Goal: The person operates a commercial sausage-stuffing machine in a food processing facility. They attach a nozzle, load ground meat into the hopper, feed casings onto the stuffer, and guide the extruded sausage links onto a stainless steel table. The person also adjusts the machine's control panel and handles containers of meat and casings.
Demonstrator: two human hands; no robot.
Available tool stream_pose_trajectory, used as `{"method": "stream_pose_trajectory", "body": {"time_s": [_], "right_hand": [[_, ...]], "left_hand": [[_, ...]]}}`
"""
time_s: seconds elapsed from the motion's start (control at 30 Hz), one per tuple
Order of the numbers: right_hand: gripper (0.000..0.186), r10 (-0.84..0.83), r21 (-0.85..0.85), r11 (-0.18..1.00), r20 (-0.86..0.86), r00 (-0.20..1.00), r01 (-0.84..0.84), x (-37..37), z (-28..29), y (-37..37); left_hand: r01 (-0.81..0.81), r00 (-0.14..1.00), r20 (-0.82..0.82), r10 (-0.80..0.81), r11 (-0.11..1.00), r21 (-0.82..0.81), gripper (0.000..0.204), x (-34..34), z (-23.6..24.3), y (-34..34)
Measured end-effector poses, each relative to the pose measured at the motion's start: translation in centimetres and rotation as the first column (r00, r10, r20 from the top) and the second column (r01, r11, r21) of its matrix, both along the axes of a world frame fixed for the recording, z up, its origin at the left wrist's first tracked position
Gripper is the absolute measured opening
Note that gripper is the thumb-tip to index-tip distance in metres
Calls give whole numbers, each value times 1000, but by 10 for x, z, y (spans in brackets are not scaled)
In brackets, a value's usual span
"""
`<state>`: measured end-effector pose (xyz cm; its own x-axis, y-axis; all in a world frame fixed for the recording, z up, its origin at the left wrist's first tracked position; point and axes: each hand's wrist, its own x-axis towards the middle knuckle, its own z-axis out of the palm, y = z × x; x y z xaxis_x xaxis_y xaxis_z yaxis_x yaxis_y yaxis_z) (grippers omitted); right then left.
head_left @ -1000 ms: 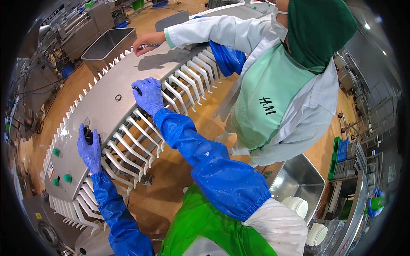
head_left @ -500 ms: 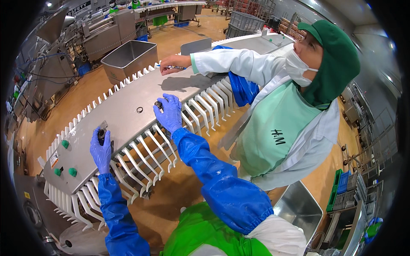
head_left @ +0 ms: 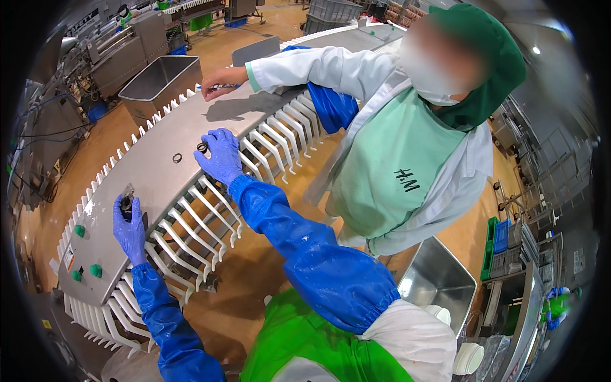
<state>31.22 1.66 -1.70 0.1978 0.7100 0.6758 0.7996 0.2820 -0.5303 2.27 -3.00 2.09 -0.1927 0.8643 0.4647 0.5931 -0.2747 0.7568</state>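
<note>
My left hand (head_left: 129, 230), in a purple-blue glove, lies at the near edge of a long metal plate (head_left: 159, 130). Its thumb and fingers close around a small clear plastic bag (head_left: 129, 190) with dark round pieces (head_left: 126, 204) in or under it. Farther along the plate, my right hand (head_left: 221, 157), gloved the same way, has its fingertips on small black rings (head_left: 202, 147); how many is hidden. Between my hands a single black ring (head_left: 177, 158) lies flat on the metal.
White curved prongs (head_left: 197, 232) line both plate edges. Green knobs (head_left: 95, 270) stand at its left end. A co-worker (head_left: 407, 140) in a white coat reaches a bare hand (head_left: 219, 83) over the plate. Metal bins stand behind (head_left: 159, 79) and at right (head_left: 439, 274).
The whole view has shifted, so the plate and my hands appear farther left and slightly higher or lower. My hands keep their places on the plate, and the single ring still lies between them.
</note>
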Motion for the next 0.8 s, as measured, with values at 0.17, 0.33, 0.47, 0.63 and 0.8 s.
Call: {"method": "stream_pose_trajectory", "body": {"time_s": [0.17,0.33,0.47,0.63,0.8], "right_hand": [[40,-2,-11,1000,3,1000,2,-1,-1,1],[62,-11,-25,1000,-19,1000,10,-1,1,-2],[85,41,45,998,-114,993,-36,8,29,2],[76,426,254,892,-195,883,-374,-19,143,17],[59,188,43,982,-70,980,-185,37,85,43]], "left_hand": [[-6,1000,-2,6,1000,8,45,-8,-11,10],[-43,994,-95,48,998,50,49,-1,-4,8],[-6,996,-88,12,998,61,50,1,-8,11],[-38,994,-103,43,998,49,49,-8,-14,5],[-22,992,-119,33,996,89,42,2,-7,6]]}}
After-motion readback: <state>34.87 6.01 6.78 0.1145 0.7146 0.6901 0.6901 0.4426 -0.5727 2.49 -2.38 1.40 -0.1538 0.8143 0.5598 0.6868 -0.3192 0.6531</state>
